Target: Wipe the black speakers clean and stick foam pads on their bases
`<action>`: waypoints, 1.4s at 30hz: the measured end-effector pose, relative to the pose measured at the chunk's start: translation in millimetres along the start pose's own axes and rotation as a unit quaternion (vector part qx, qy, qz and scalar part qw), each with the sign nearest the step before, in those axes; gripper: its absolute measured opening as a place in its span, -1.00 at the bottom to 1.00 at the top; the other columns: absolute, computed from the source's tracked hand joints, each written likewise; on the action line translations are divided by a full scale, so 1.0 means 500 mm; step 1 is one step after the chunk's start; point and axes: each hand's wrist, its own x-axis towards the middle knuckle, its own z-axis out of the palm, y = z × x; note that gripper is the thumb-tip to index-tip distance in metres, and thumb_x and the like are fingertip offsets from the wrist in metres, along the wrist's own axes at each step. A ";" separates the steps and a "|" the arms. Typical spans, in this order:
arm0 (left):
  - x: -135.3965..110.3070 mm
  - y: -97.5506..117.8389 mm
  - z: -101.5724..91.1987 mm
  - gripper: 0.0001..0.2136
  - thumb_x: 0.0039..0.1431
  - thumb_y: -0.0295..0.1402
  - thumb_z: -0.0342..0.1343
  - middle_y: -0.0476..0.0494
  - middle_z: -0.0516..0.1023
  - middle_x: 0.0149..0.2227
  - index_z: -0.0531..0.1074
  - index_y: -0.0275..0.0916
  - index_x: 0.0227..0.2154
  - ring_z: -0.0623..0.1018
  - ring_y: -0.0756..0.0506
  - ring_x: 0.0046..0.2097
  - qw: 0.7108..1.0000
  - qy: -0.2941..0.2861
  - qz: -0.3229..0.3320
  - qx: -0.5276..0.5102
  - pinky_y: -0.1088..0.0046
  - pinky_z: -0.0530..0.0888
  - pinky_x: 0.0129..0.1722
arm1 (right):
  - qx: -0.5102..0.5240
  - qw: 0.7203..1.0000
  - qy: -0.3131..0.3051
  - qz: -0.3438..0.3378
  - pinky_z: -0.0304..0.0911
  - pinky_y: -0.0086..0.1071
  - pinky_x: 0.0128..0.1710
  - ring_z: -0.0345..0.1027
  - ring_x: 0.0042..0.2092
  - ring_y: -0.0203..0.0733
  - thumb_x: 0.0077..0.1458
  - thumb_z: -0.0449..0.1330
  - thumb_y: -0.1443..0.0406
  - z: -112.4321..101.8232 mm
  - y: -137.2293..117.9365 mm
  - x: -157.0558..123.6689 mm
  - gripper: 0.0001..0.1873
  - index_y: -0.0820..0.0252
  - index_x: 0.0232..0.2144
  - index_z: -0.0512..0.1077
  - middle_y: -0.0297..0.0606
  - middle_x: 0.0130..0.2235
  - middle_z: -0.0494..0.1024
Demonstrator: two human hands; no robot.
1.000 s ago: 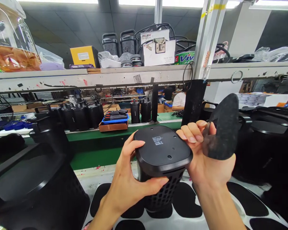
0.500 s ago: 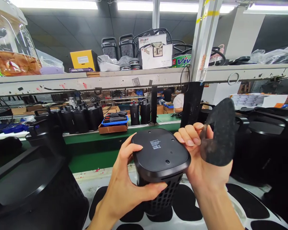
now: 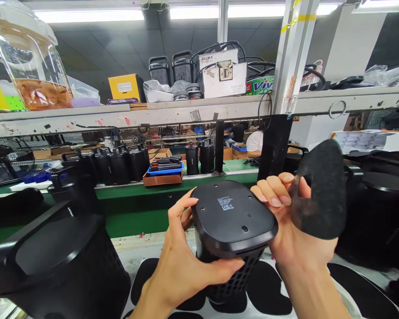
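A black device (image 3: 233, 215), which looks like a portable speaker, stands bottom up in front of me. Its flat base carries a printed label and several screws, and its sides are perforated. My left hand (image 3: 189, 248) grips it from the left, thumb across the near side and fingers at the far left edge. At the right, my right hand (image 3: 286, 208) pinches a thin black pad (image 3: 322, 195) with a rounded outline, held up beside the base. The pad hides part of that hand. Beneath the device lies a white sheet with black pads (image 3: 267, 288).
Larger black devices with handles stand close by at left (image 3: 60, 252) and right (image 3: 379, 208). Behind is a green bench with a blue tray (image 3: 166, 167) of dark parts. A shelf (image 3: 173, 116) above holds boxes and a jug (image 3: 36, 66). A person (image 3: 254, 142) sits far back.
The whole view has shifted, so everything appears further right and slightly lower. Both hands keep their holds on the device and the black pad.
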 end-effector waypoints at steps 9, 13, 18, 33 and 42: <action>0.007 0.009 -0.009 -0.26 -0.14 -0.25 0.42 -0.11 0.13 0.27 0.13 0.18 0.08 0.41 -0.28 0.16 0.996 -0.037 0.050 0.060 -0.09 0.37 0.14 | 0.018 1.000 -0.014 0.006 0.20 -0.50 -0.46 0.01 -0.50 -0.39 0.16 0.11 0.35 -0.007 -0.001 0.002 -0.88 0.23 -0.44 0.33 -0.45 -0.54 0.07; 0.006 0.013 -0.010 -0.30 -0.10 -0.24 0.40 -0.18 0.10 0.27 0.14 0.14 0.06 0.40 -0.33 0.18 0.995 -0.043 0.059 0.065 -0.15 0.37 0.12 | 0.023 1.000 -0.014 0.012 0.20 -0.51 -0.45 0.02 -0.50 -0.39 0.15 0.14 0.34 -0.007 -0.002 0.001 -0.89 0.23 -0.43 0.33 -0.46 -0.54 0.08; 0.002 0.013 -0.011 -0.31 -0.08 -0.25 0.39 -0.22 0.09 0.27 0.13 0.13 0.07 0.40 -0.35 0.18 0.995 -0.040 0.064 0.072 -0.19 0.39 0.09 | 0.019 1.000 -0.015 0.019 0.18 -0.50 -0.47 0.01 -0.51 -0.39 0.13 0.16 0.32 -0.001 -0.005 0.001 -0.87 0.22 -0.45 0.31 -0.48 -0.54 0.04; -0.002 0.013 -0.008 -0.31 -0.11 -0.27 0.41 -0.22 0.13 0.28 0.11 0.08 0.02 0.48 -0.29 0.12 0.996 -0.025 0.063 0.056 -0.07 0.47 0.03 | -0.089 0.994 -0.043 -0.034 0.24 -0.41 -0.45 0.15 -0.49 -0.32 0.16 0.21 0.17 0.017 -0.011 -0.014 -0.78 0.14 -0.45 0.36 -0.42 -0.53 0.16; -0.006 0.010 -0.011 -0.30 -0.10 -0.24 0.42 -0.25 0.06 0.32 0.10 0.09 0.03 0.47 -0.33 0.13 0.996 -0.047 0.050 0.054 -0.07 0.51 -0.02 | -0.208 0.961 0.003 -0.184 0.35 -0.22 -0.29 0.35 -0.45 -0.21 0.12 0.27 0.08 0.035 0.004 -0.042 -0.78 0.00 -0.32 0.35 -0.43 -0.44 0.45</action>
